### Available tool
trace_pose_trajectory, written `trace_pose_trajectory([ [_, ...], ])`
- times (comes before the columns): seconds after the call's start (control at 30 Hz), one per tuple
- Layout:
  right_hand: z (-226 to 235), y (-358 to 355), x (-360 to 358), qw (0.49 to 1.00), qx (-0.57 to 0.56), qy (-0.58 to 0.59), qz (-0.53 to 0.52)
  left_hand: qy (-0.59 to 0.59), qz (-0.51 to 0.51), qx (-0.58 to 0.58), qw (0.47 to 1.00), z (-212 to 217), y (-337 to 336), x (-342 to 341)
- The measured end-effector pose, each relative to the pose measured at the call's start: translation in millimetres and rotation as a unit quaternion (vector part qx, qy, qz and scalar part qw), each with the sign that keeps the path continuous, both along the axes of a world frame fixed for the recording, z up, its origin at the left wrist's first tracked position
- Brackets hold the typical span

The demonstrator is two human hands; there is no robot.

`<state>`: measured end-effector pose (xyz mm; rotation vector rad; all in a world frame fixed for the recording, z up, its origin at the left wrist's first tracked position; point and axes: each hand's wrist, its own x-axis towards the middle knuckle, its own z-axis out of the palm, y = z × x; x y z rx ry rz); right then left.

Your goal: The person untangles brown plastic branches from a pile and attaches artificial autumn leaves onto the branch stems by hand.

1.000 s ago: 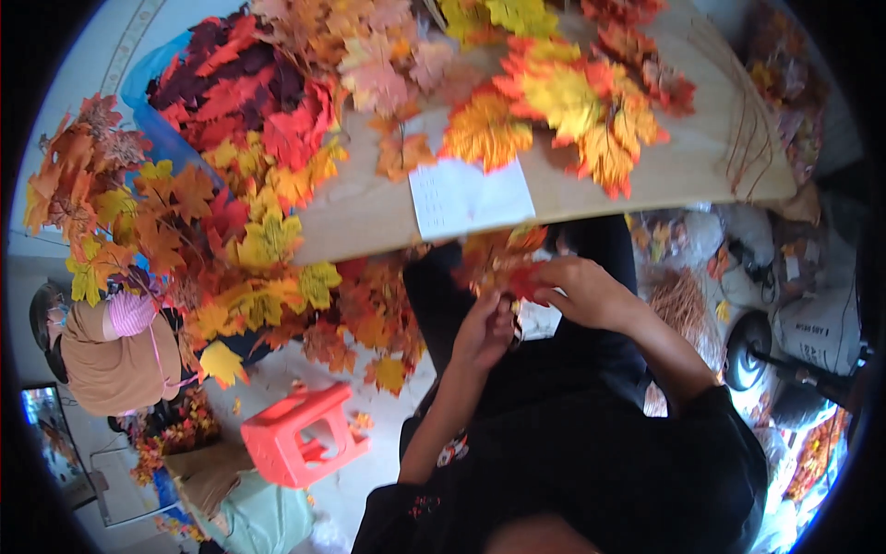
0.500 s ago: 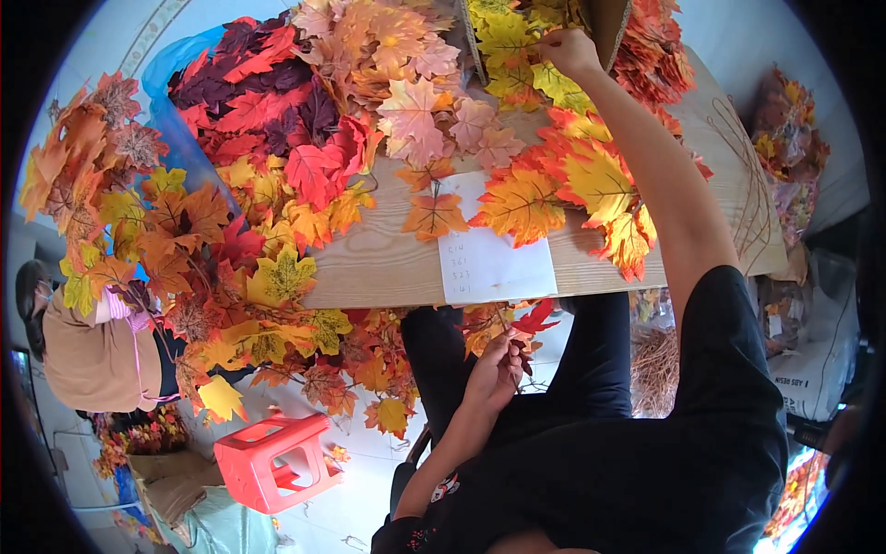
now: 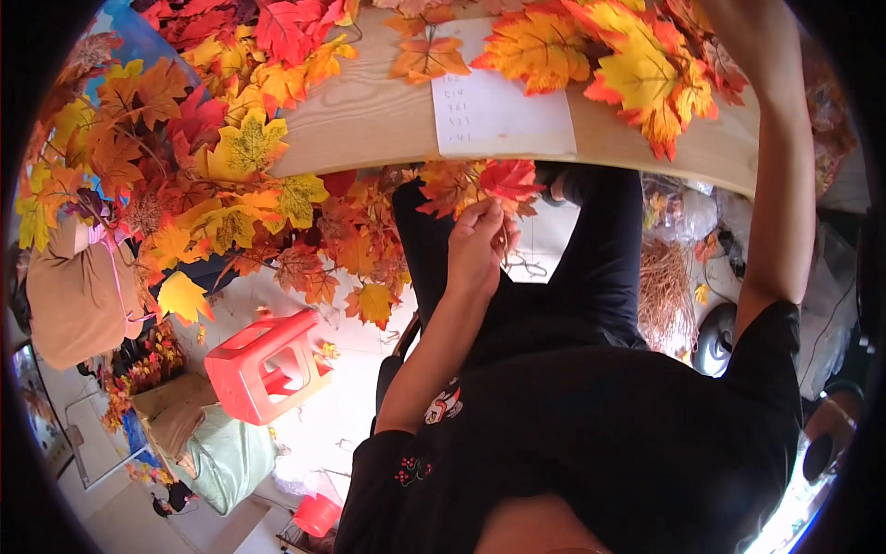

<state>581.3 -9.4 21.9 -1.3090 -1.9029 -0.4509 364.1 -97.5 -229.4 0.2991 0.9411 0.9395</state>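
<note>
Close to the table's front edge, my left hand [image 3: 480, 242] pinches the stem of an artificial maple leaf spray. Its red leaf [image 3: 510, 179] sticks up just past the fingertips, with orange leaves [image 3: 452, 187] beside it. My right arm reaches up along the right side, and the right hand [image 3: 749, 32] is cut off by the upper rim, so its fingers are hidden. Nearest to that hand lie yellow-and-orange maple leaves [image 3: 637, 74] on the wooden table [image 3: 378, 111]. A white sheet [image 3: 506, 120] with handwriting lies partly under the leaves.
Leaf garlands [image 3: 249, 212] hang over the table's left edge. A red plastic stool [image 3: 249, 369] stands on the floor at left, near a person in a brown top [image 3: 78, 295]. Brown stems [image 3: 666, 300] are bundled at right below the table, beside clear plastic bags [image 3: 688, 212].
The view has tipped down, so the table sits higher in it. My right hand has moved from the yellow leaves in the box toward the upper right. The left hand keeps its pinch.
</note>
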Motion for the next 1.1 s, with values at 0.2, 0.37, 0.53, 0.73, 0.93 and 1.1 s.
trace_pose_trajectory([
  [0.2, -40, -107, -10, 0.973, -0.229, 0.012, 0.009, 0.005, 0.025, 0.026, 0.999, 5, -5, -1],
  [0.37, -160, -137, -35, 0.909, -0.402, 0.037, 0.098, 0.056, -0.004, 0.046, 0.997, 12, -13, 6],
  [0.53, -222, -136, -59, 0.855, -0.395, 0.33, 0.07, 0.097, -0.027, 0.087, 0.991, 15, -20, 17],
  [0.73, -244, -139, -68, 0.765, -0.421, 0.477, 0.102, 0.127, -0.016, 0.129, 0.983, 12, -21, 18],
  [0.93, -244, -140, -72, 0.729, -0.409, 0.535, 0.121, 0.138, -0.009, 0.145, 0.98, 16, -21, 20],
  [1.1, -252, -141, -71, 0.773, -0.374, 0.5, 0.11, 0.157, -0.035, 0.148, 0.976, 12, -22, 17],
])
